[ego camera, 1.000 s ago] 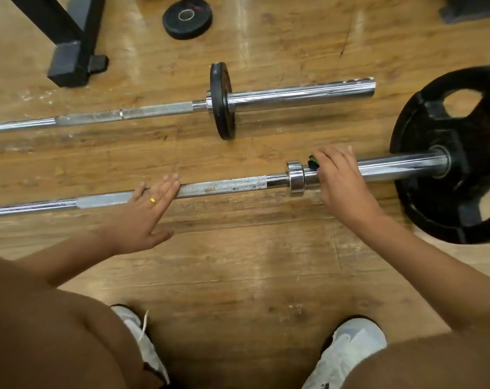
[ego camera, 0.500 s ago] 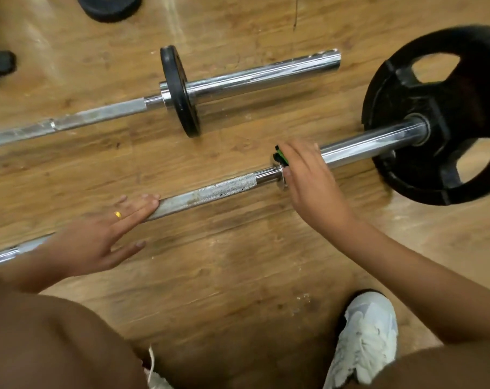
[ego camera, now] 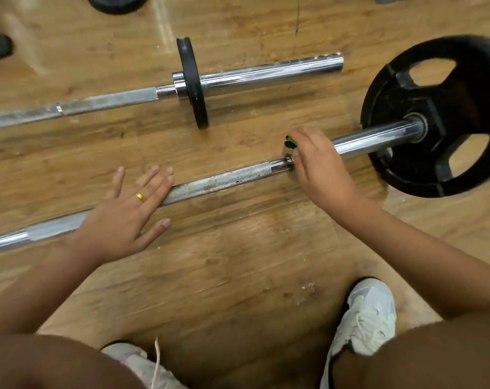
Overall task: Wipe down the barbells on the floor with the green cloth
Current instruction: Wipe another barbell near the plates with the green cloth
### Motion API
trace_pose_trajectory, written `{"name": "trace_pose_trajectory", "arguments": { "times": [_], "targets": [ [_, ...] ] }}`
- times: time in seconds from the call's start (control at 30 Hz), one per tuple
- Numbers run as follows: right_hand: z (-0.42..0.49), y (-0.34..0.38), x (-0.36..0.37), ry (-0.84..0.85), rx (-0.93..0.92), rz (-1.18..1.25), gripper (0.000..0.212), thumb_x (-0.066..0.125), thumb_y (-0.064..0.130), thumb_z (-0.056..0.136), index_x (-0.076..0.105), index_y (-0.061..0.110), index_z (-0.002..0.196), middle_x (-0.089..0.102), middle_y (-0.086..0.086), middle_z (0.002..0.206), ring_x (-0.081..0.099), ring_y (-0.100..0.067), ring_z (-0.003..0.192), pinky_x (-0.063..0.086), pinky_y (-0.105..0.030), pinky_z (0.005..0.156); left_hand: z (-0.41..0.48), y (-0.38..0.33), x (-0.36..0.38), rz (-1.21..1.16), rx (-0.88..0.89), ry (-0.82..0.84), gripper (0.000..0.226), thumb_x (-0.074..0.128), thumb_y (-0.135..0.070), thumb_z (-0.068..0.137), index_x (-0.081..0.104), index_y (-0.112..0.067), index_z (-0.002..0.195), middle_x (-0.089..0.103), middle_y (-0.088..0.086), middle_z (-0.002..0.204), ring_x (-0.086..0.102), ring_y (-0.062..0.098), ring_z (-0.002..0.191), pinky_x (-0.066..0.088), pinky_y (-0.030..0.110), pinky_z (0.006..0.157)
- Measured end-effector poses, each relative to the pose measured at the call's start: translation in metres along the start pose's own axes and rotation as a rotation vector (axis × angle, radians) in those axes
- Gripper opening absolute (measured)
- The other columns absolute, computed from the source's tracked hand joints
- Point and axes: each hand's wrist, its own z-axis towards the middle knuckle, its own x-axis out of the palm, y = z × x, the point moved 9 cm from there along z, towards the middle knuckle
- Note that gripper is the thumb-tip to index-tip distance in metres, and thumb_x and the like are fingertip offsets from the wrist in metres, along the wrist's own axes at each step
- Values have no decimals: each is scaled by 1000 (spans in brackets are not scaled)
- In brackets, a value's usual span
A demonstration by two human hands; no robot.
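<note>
Two barbells lie across a scuffed wooden plank floor — the far barbell in the upper half of the frame, the near barbell through the middle. I see the left hand flat on the near bar's knurling, fingers spread; the right hand curls round the green cloth at the collar, centre right, beside a large black plate.

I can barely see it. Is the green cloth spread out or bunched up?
Bunched up: the green cloth just peeks from the right hand.
</note>
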Motion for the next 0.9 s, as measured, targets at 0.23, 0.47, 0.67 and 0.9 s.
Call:
{"name": "trace_pose_trajectory", "arguments": {
  "times": [0.23, 0.47, 0.67, 0.9],
  "targets": [
    [-14, 19, 6, 48, -130, -133, 40, 47, 2, 100, 50, -1, 140, 50, -16, 141, 39, -34, 138, 28, -38, 119, -7, -15, -1, -114, -182, -45, 81, 29, -62, 99, 17, -11, 161, 24, 5, 166, 14, 22, 155, 14, 54, 123],
    [-19, 22, 0, 42, -94, -96, 37, 48, 7, 101, 52, -2, 137, 52, -18, 138, 43, -36, 134, 30, -40, 117, -13, -22, -2, -161, -188, -13, 86, 21, -69, 96, 9, -15, 162, 13, -1, 168, 5, 15, 155, 9, 43, 124],
    [-33, 15, -3, 6, -78, -58, 39, 47, 11, 102, 48, -1, 140, 50, -18, 139, 38, -36, 141, 29, -47, 119, -24, -31, 6, -115, -168, 4, 89, 25, -70, 96, 1, -16, 162, 5, -2, 170, -1, 16, 156, 3, 45, 125],
    [-85, 24, 1, -33, -157, -137, 51, 51, 16, 102, 39, -6, 146, 39, -23, 151, 23, -38, 149, 22, -51, 122, -38, -48, 11, -104, -159, -19, 90, 26, -71, 96, 3, -15, 163, 5, -1, 170, -3, 18, 157, 8, 54, 124]
  ]
}}
